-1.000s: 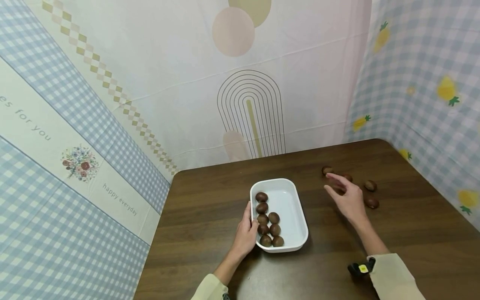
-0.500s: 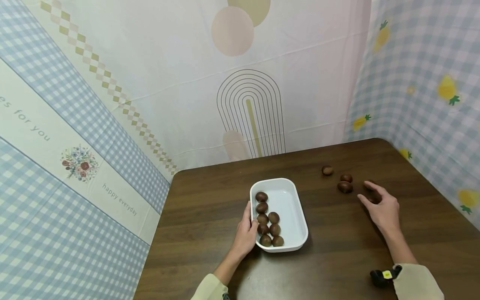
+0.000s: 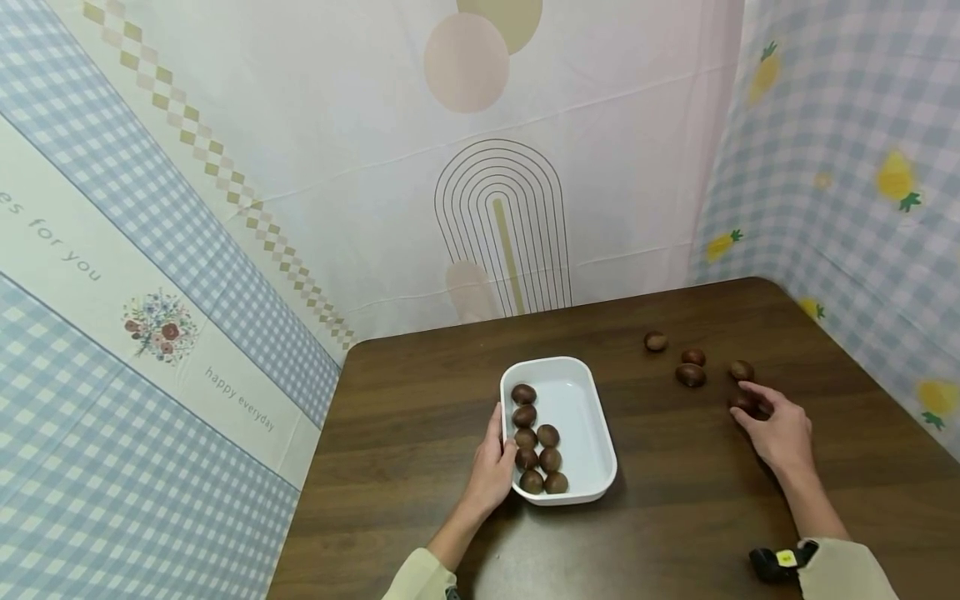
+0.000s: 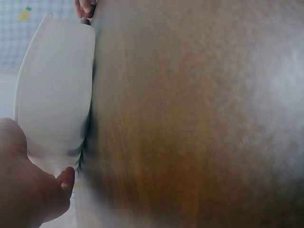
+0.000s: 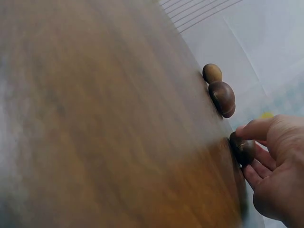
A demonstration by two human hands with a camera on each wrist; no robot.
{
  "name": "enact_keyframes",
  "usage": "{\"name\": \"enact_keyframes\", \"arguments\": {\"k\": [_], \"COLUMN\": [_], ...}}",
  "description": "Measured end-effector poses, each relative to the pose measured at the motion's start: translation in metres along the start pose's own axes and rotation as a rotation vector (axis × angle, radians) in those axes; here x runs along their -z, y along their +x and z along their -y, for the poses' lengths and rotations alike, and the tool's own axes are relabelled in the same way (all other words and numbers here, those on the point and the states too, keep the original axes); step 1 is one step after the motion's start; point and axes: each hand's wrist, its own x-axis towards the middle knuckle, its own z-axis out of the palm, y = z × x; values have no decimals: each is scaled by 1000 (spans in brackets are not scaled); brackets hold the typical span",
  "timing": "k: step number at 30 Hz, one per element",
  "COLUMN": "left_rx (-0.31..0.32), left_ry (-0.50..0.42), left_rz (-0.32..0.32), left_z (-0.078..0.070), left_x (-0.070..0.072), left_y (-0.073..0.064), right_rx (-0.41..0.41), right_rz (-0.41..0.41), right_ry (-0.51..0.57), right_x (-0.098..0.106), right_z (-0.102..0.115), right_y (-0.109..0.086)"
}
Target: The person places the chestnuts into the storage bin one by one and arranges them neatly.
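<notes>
My left hand grips the left wall of a white rectangular dish, thumb at the rim. In the left wrist view that hand lies against the dish's outer side. Several brown chestnuts rest along the dish's left half in two uneven columns. On the table's right side, my right hand pinches a chestnut between thumb and fingers. The right wrist view has this chestnut at the fingertips, touching or very near the table; which cannot be made out.
Just beyond the right hand lies a loose chestnut. Further left are a pair of chestnuts close together and a single chestnut. The brown wooden table meets a printed cloth wall behind and at the right.
My right hand has moved right from beside the chestnut pair to the nearest right chestnut and now pinches it. The left hand and dish have stayed in place.
</notes>
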Motion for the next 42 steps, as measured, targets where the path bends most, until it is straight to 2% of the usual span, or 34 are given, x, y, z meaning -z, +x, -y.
{"name": "enact_keyframes", "arguments": {"k": [5, 11, 18, 26, 34, 42], "left_rx": [9, -15, -115, -14, 1, -2], "left_ry": [4, 1, 43, 1, -2, -7], "left_rz": [5, -1, -37, -1, 3, 2], "left_z": [1, 2, 6, 4, 2, 2], "left_x": [-1, -1, -2, -2, -1, 0], "left_y": [1, -1, -2, 0, 0, 1], "right_rx": [8, 38, 71, 70, 70, 110], "right_rz": [2, -7, 9, 79, 148, 201], "right_ry": [-30, -36, -51, -42, 26, 87], "right_x": [0, 0, 1, 2, 1, -6], "right_z": [-4, -5, -1, 11, 24, 42], "right_y": [0, -1, -4, -7, -4, -1]}}
